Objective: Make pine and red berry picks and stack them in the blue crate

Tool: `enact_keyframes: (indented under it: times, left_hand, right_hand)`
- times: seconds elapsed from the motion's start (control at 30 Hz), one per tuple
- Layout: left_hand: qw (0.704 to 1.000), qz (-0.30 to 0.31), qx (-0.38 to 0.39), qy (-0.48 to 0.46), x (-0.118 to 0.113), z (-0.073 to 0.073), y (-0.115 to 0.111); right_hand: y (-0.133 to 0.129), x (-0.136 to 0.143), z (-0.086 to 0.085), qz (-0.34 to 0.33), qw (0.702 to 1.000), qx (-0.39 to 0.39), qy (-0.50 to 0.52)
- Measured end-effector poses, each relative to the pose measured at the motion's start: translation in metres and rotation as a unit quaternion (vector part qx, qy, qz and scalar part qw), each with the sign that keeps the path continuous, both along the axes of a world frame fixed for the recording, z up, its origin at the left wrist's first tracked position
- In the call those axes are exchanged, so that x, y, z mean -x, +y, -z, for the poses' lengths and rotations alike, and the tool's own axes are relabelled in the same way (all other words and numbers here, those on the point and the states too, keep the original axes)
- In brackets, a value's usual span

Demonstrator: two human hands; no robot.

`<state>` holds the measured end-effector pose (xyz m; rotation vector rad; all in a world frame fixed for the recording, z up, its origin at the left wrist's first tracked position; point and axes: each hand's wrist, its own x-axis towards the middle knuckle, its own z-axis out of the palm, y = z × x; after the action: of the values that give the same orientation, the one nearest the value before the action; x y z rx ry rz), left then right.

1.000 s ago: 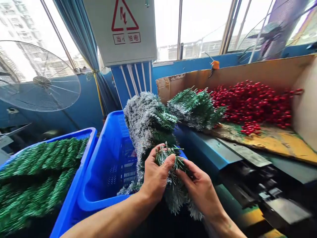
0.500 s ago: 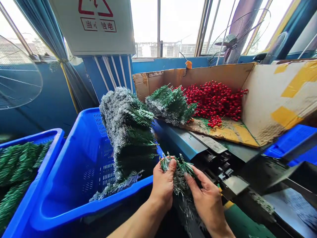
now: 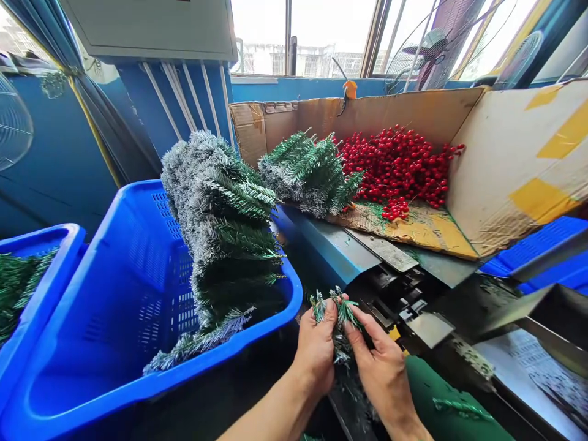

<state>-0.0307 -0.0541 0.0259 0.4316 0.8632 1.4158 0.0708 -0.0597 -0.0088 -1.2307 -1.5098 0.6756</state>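
My left hand is closed around frosted artificial pine sprigs, near their tips. Just to its right, my right hand pinches the green end of a sprig between thumb and fingers. The sprigs hang down between both hands, their lower ends dim. To the left, a tall stack of frosted pine branches leans in a blue plastic basket, with one loose sprig along its front wall. A second bundle of pine branches lies at the edge of a cardboard box.
Red artificial berries are heaped in the cardboard box. In front stands a metal machine with a small plate. Another blue basket holds green branches at far left. A fan stands by the window.
The view has tilted down and shifted slightly. My hands have drawn closer together, and the sprig tips in them stand more bunched. The stacks and berries stay in place.
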Motion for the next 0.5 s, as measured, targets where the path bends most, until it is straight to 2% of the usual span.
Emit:
enact_keyframes:
  times: [0.2, 0.3, 0.4, 0.5]
  left_hand:
    - [0.999, 0.04, 0.021, 0.0, -0.007, 0.013, -0.004]
    - [0.997, -0.037, 0.029, 0.059, -0.008, 0.018, -0.005]
    - [0.978, -0.115, 0.026, 0.175, 0.0, 0.018, -0.004]
    - [0.961, -0.101, 0.013, 0.257, 0.01, 0.018, -0.006]
  right_hand:
    - [-0.007, -0.01, 0.015, 0.017, 0.996, 0.086, 0.01]
    - [-0.005, -0.017, 0.02, 0.035, 0.993, 0.107, 0.03]
    - [-0.004, -0.025, 0.025, 0.039, 0.987, 0.147, 0.049]
    - [-0.005, -0.03, 0.027, 0.028, 0.98, 0.187, 0.056]
